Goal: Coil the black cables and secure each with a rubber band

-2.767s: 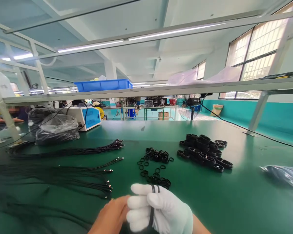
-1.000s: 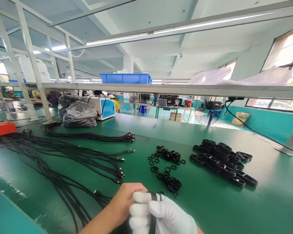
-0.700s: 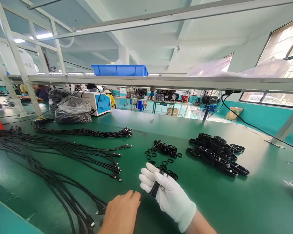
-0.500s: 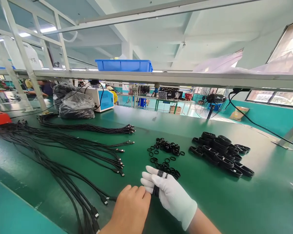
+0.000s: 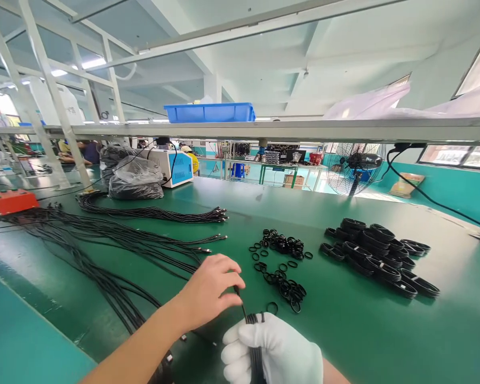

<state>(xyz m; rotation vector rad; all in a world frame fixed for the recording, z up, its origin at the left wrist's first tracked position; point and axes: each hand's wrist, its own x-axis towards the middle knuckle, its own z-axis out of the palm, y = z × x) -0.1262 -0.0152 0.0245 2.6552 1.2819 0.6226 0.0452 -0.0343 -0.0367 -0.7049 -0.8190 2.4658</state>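
My bare left hand (image 5: 212, 290) is above the green table, thumb and fingers curved around a strand of black cable. That strand runs down to a coiled black cable (image 5: 256, 358) in my right hand (image 5: 282, 341), which wears a white glove and has its fingers wrapped round the coil. Just beyond my hands lie loose black rings (image 5: 286, 244), some piled and some single; one ring (image 5: 272, 308) is close to the gloved knuckles. Left of me, long black cables (image 5: 116, 242) stretch across the table, their plug ends toward the middle. My left forearm covers part of them.
Finished-looking black cable coils (image 5: 370, 248) are stacked at the right. Farther back are a red box (image 5: 12, 201), a bagged black bundle (image 5: 134, 178) and a white-and-blue machine (image 5: 178, 168). A shelf (image 5: 288, 129) with a blue tray (image 5: 210, 113) crosses above the table.
My left hand has risen away from beside the gloved hand, with the cable strand at its fingers. My right hand has moved lower and closed from a flat palm around the coil.
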